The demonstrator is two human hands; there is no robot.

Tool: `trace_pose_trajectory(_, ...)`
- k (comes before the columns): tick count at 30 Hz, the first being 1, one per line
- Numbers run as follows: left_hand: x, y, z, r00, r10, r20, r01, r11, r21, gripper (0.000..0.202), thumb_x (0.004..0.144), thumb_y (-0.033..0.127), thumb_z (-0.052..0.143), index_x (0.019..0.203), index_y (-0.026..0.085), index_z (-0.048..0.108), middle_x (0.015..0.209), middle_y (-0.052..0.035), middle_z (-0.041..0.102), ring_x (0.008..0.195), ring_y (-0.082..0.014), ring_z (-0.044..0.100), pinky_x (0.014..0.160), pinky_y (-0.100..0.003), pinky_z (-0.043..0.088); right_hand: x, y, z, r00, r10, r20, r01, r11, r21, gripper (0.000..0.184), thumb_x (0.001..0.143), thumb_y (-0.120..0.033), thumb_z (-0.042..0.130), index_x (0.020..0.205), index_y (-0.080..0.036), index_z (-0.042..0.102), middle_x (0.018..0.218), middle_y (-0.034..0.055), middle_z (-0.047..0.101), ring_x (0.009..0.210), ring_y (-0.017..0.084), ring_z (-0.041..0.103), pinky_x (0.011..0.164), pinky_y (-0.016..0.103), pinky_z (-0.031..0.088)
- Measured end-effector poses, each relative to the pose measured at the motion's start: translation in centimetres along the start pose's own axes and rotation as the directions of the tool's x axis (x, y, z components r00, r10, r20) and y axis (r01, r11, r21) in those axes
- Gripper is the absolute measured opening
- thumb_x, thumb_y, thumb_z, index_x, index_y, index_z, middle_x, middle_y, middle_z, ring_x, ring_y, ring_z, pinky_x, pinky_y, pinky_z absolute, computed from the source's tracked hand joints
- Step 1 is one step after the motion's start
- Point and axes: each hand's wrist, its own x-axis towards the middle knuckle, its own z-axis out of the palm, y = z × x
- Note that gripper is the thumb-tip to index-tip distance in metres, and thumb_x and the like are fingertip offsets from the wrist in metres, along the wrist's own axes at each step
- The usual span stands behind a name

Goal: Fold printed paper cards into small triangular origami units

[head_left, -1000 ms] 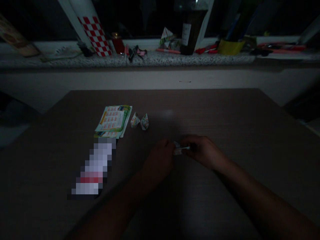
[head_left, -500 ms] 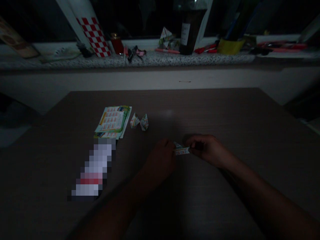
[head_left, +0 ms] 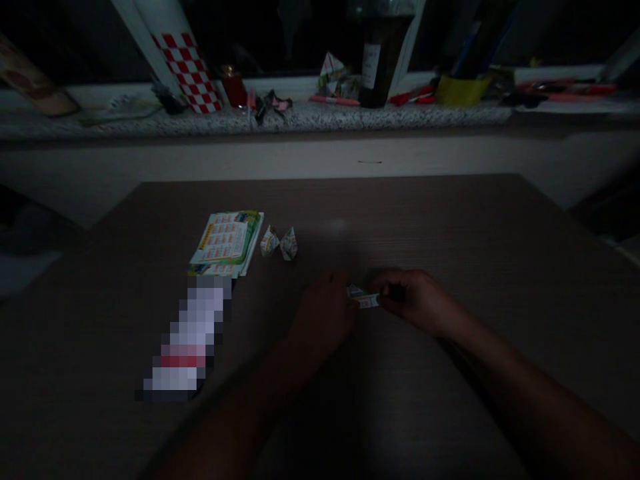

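Both hands meet near the middle of a dark wooden table [head_left: 450, 220]. My left hand [head_left: 323, 317] and my right hand [head_left: 415, 300] each pinch an end of a small folded strip of printed paper [head_left: 364, 297], held just above the tabletop. Both hands have their fingers closed on it. Two small folded paper shapes [head_left: 280, 243] stand on the table to the far left of my hands. Beside them lies a stack of printed paper sheets [head_left: 226, 243].
A blurred-out flat object [head_left: 187, 340] lies left of my left arm. Beyond the table runs a speckled windowsill [head_left: 300, 119] with a dark bottle [head_left: 380, 57], a red-and-white checkered tube [head_left: 187, 63], a yellow cup [head_left: 460, 92], pens and folded papers.
My left hand has moved slightly right and up, covering more of the paper strip. The right hand stays pinched on the other end.
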Motion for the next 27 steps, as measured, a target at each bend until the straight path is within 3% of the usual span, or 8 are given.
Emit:
trace_pose_trajectory(13,-1.4,-1.9,-0.9,0.998,0.049,-0.024,-0.052,0.990,-0.129,0.032,0.077,0.005,0.055,0.104,0.020,0.056,0.105,-0.0034,0.058,0.095,-0.0182,0.058,0.086,-0.032,0.048,0.0,0.1,0.0,1.000,-0.014,0.000,0.014,1.000,0.023,0.017,0.072,-0.010,0.056,0.080,-0.020,0.067,0.066,-0.0031,0.058,0.059,0.012,0.055,0.055,0.021,0.042)
trace_pose_trajectory(21,-1.5,-1.8,-1.9,0.998,-0.053,0.045,0.056,0.996,-0.075,0.031,0.075,0.007,0.056,0.104,0.018,0.057,0.106,-0.0067,0.062,0.095,-0.0214,0.060,0.083,-0.034,0.048,-0.1,0.2,-0.1,1.000,0.000,0.015,0.000,1.000,0.029,0.017,0.072,-0.011,0.057,0.082,-0.020,0.067,0.069,-0.0018,0.060,0.062,0.013,0.057,0.057,0.022,0.044)
trace_pose_trajectory(27,-1.5,-3.9,-2.6,0.990,-0.131,0.061,0.132,0.991,-0.026,0.023,0.076,0.013,0.056,0.098,0.017,0.064,0.098,-0.0068,0.067,0.091,-0.0227,0.062,0.082,-0.036,0.047,-0.1,0.5,0.0,1.000,-0.014,-0.006,0.014,1.000,0.028,0.017,0.072,-0.011,0.057,0.082,-0.020,0.068,0.068,-0.0019,0.060,0.060,0.012,0.057,0.056,0.021,0.044)
